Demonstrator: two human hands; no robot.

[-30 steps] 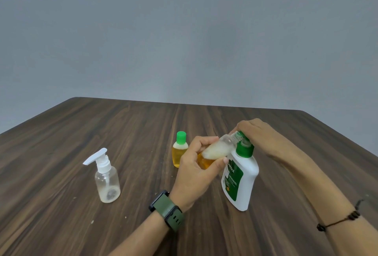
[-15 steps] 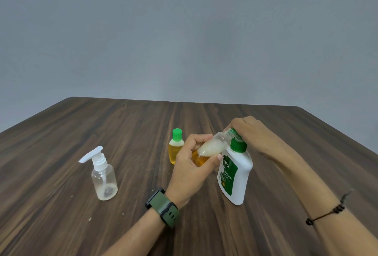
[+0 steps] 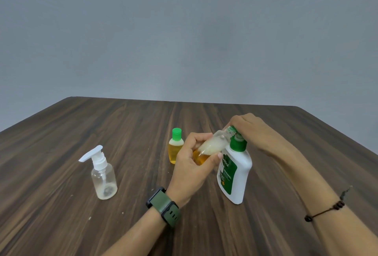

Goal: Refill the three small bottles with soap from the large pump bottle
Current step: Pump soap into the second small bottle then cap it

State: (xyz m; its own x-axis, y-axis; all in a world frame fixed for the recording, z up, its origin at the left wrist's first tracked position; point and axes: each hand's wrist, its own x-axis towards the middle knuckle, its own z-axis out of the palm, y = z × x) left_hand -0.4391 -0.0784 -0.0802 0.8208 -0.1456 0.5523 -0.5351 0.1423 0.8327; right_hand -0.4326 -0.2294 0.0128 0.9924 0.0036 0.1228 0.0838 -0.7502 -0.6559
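The small bottle [image 3: 210, 147] sits tilted in my left hand [image 3: 192, 165], fingers and thumb curled round it, its open neck up against the green pump head of the big bottle [image 3: 235, 176]; amber soap lies low in it with pale foam above. My right hand [image 3: 248, 128] is curled over the pump, pressing on top. The big bottle stands on the table [image 3: 61, 225]. Just behind my left hand stands a green-capped bottle [image 3: 175, 149]. Well to the left stands a clear spray bottle [image 3: 103, 176], upright.
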